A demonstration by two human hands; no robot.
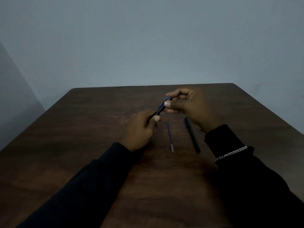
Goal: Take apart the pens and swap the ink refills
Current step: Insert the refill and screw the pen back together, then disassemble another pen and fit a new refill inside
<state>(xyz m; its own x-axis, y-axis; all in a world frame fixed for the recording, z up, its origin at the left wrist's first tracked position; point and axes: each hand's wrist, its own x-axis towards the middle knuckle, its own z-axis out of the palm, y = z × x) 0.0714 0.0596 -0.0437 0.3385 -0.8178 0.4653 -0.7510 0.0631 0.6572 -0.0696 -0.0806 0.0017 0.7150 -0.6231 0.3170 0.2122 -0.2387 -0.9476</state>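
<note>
One pen (162, 107) pinched between left hand (139, 130) and right hand (189, 107); refill (170, 137) and second pen (192, 135) lie on table (82, 129) below

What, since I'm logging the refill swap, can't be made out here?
Head view, dim:
1. Held pen: lower end hidden in the left hand, cap end partly covered by the right hand; any refill inside unseen.
2. Lying pen: dark barrel hides any refill.
3. Loose refill: tip too small.

We're in a dim, plain indoor room; home or office, I can't tell. A dark wooden table (79, 129) stands against a grey-blue painted wall (148, 38), and two walls meet in a corner at left.
</note>
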